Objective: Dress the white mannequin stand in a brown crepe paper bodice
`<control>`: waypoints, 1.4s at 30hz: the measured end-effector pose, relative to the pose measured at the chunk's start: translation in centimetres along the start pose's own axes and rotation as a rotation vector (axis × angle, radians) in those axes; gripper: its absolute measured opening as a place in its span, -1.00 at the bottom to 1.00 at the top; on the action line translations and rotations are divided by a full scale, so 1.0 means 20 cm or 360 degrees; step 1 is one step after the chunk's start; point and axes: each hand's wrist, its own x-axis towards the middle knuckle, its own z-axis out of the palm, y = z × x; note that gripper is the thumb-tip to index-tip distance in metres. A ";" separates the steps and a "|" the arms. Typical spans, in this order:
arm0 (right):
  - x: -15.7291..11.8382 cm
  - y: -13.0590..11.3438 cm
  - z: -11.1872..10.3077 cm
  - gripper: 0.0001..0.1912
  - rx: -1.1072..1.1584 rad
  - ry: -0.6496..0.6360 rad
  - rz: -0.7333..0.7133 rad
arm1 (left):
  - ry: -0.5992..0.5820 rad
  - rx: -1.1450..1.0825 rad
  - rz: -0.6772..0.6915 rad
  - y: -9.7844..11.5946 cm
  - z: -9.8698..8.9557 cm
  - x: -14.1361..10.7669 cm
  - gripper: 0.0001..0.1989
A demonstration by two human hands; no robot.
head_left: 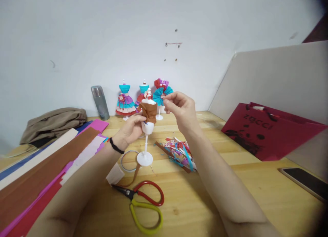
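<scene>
Between the fingers of my left hand (pixel 132 128), I am gripping brown cloth (pixel 151 111) around a white dress form (pixel 148 128), whose stand (pixel 145 159) is extending below them. Right of these fingers, I am holding my right hand (pixel 183 109) raised; whether its fingertips are meeting or pinching something fine, I cannot tell. Apparently I am fitting the cloth, the next move calling for steady left fingers and precise right ones.

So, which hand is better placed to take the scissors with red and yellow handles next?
Probably the right hand: the left hand holds the small brown-wrapped white mannequin, the right is off it, though possibly pinching something.
</scene>
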 end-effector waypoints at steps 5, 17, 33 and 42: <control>-0.02 -0.01 0.01 -0.83 -0.0018 -0.0111 -0.0006 | -0.0239 0.0005 -0.0116 0.01 -0.03 -0.01 -0.78; -0.08 -0.08 0.05 -0.85 -0.0036 -0.0287 -0.0137 | -0.0645 0.0070 -0.0092 -0.05 -0.05 -0.06 -0.34; -0.10 0.05 0.12 -0.64 0.0213 -0.1301 0.0320 | -0.0436 -0.0077 -0.0018 -0.11 -0.18 0.01 -0.55; -0.12 0.11 0.15 -0.71 0.0486 -0.1051 0.0533 | -0.0371 -0.0216 -0.0108 -0.07 -0.17 0.00 -0.67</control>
